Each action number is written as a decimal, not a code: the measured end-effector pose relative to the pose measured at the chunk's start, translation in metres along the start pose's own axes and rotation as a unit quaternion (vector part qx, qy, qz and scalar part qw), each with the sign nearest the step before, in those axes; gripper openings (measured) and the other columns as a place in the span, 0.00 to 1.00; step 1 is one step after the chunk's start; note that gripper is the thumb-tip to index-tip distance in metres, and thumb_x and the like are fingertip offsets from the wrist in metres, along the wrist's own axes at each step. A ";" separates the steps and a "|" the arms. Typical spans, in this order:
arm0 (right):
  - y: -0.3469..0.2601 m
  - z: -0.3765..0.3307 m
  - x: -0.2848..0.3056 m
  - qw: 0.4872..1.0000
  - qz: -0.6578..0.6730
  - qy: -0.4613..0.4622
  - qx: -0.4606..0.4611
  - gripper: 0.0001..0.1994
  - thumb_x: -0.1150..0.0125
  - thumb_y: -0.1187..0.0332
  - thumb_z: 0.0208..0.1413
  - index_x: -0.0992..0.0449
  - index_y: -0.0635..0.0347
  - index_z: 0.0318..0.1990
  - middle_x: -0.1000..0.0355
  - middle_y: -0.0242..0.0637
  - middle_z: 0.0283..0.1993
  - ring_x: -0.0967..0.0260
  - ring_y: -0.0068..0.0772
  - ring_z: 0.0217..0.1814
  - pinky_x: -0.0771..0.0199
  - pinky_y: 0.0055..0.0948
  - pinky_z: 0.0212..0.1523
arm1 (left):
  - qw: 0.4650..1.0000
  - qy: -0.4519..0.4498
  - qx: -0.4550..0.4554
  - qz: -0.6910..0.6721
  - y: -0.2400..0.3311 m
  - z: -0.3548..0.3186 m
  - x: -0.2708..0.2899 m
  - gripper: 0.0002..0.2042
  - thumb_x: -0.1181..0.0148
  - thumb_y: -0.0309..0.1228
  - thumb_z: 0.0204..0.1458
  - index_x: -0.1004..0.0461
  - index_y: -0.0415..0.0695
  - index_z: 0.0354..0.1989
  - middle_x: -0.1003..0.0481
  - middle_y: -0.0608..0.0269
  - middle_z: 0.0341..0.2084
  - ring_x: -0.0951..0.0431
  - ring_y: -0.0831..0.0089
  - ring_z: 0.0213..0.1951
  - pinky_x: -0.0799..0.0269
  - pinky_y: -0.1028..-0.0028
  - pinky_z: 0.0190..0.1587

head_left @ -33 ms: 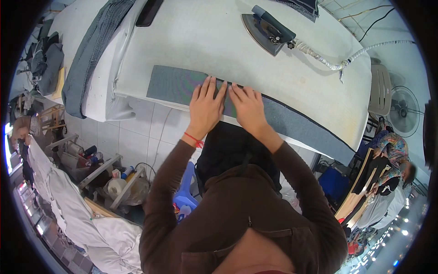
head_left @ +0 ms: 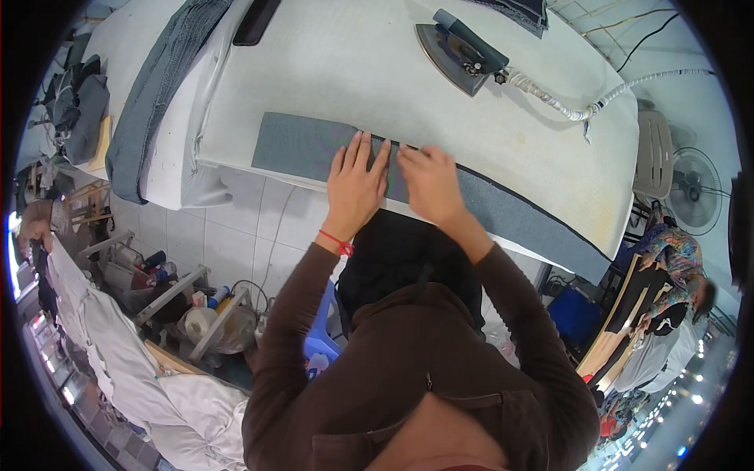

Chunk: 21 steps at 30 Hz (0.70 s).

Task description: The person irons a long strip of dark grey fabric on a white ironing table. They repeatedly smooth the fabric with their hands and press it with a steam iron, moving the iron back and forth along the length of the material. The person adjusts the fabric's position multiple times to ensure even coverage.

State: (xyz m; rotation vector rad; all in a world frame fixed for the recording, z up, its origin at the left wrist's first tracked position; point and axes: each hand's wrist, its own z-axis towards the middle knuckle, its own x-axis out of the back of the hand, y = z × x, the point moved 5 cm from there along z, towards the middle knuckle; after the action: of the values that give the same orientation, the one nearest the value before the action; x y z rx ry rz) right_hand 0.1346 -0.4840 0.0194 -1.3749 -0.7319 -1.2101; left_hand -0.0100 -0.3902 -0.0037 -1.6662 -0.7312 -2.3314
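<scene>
A long grey fabric strip [head_left: 302, 149] with a dark line along its far edge lies along the near side of the white padded ironing table [head_left: 330, 71]. My left hand [head_left: 357, 177] is pressed flat on it, fingers stretched toward the far edge; a red string circles that wrist. Just to the right, my right hand [head_left: 432, 180] has its fingers bent together, the fingertips at the strip's dark edge in a pinch. That hand is slightly blurred and its thumb is hidden. Beyond the hands, an iron [head_left: 463, 53] rests on the table, apart from both.
A wrapped hose [head_left: 550, 102] runs from the iron rightward. At the back left lie a phone [head_left: 257, 21] and a stack of grey fabric pieces [head_left: 161, 94]. More dark fabric [head_left: 518, 14] sits at the far edge. On the right are a fan [head_left: 691, 188] and another person [head_left: 675, 259].
The fingers of my right hand have bent inward and drawn together, where they were laid flat on the strip. My left hand and the strip stay nearly as they were.
</scene>
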 end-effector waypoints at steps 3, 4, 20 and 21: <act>0.057 0.035 0.045 0.964 0.098 0.245 -0.012 0.18 0.29 0.65 0.67 0.15 0.65 0.60 0.17 0.52 0.65 0.22 0.59 0.63 0.22 0.53 0.64 | 0.999 0.017 0.026 -0.018 0.002 -0.003 -0.003 0.26 0.33 0.39 0.69 0.22 0.54 0.76 0.27 0.45 0.75 0.30 0.49 0.78 0.36 0.44 0.78; 0.076 0.064 0.068 0.955 0.069 0.289 -0.024 0.19 0.28 0.63 0.67 0.15 0.66 0.59 0.17 0.52 0.65 0.22 0.61 0.64 0.22 0.53 0.65 | 0.999 0.031 0.031 -0.021 0.002 -0.003 -0.003 0.26 0.33 0.39 0.68 0.21 0.54 0.75 0.26 0.46 0.75 0.30 0.49 0.78 0.36 0.43 0.78; 0.168 0.157 0.081 0.968 -0.035 -0.108 -0.226 0.40 0.44 0.25 0.69 0.13 0.55 0.60 0.11 0.52 0.53 0.12 0.59 0.58 0.14 0.57 0.58 | 0.884 0.150 0.425 -0.128 -0.067 0.024 -0.024 0.17 0.19 0.51 0.59 0.08 0.48 0.37 0.21 0.53 0.52 0.23 0.50 0.58 0.28 0.48 0.64; 0.168 0.147 0.084 0.966 -0.020 -0.114 -0.231 0.41 0.42 0.24 0.67 0.11 0.57 0.57 0.11 0.53 0.52 0.12 0.60 0.57 0.14 0.55 0.58 | 0.890 0.123 0.426 -0.108 -0.068 0.027 -0.025 0.19 0.19 0.53 0.57 0.08 0.48 0.36 0.20 0.53 0.50 0.21 0.50 0.56 0.28 0.48 0.65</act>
State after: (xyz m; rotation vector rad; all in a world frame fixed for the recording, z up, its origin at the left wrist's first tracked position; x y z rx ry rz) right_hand 0.3506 -0.3942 0.0629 -1.9167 -0.6595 -1.3206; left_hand -0.0067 -0.3218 -0.0392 -0.9084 -1.6278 -1.8152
